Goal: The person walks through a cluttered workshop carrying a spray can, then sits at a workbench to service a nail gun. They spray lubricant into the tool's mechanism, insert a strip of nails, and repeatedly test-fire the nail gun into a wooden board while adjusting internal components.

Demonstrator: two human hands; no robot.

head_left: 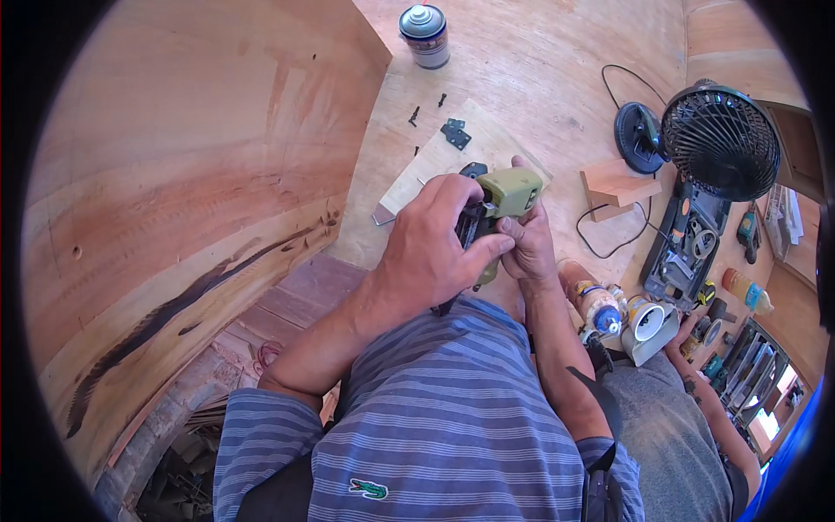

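Note:
Just above my lap, both my hands are closed around an olive-green and black hand-held power tool [511,190]; its exact kind is partly hidden by my fingers. My left hand [435,230] wraps its black part, thumb stretched across toward the right. From the other side, my right hand [532,248] grips the green body. Beyond the tool, a pale wooden board [416,181] lies flat on the plywood surface. A black metal hinge plate [455,133] rests on that board, and several dark screws [414,115] lie close by.
A plywood wall [191,130] rises on my left. An aerosol can [424,36] stands far off. To the right are a black fan [722,143], a wood block [619,184], a cable, an open tool case [683,239] and bottles [598,306]. Another person [670,426] sits close on my right.

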